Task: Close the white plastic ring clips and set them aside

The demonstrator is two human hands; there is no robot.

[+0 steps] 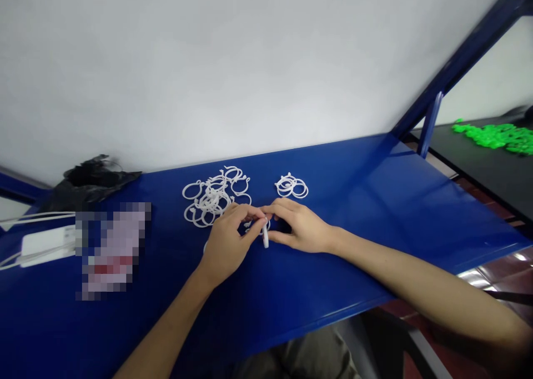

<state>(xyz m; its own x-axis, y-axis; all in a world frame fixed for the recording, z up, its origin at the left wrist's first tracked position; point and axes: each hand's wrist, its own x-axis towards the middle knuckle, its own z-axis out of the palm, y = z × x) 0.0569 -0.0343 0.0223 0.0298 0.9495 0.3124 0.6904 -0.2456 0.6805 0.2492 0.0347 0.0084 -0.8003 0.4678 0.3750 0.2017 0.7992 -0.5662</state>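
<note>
Between my two hands, just above the blue table (pixel 341 201), a white plastic ring (pixel 266 235) is held nearly edge-on. My left hand (pixel 233 232) pinches its top between thumb and fingertips. From the other side my right hand (pixel 297 226) closes its fingers and thumb around the same ring. Part of another white ring shows behind it, partly hidden by my fingers. A tangled pile of white rings with small eyelets (pixel 214 195) lies beyond my left hand. Beyond my right hand sits a smaller group of white rings (pixel 291 185).
A black plastic bag (pixel 89 181) lies at the back left. Nearer are a white power strip (pixel 48 245) with cables and a blurred-out pale object (pixel 119 245). A blue metal frame post (pixel 431 123) rises at right, beside a dark table bearing bright green pieces (pixel 499 136).
</note>
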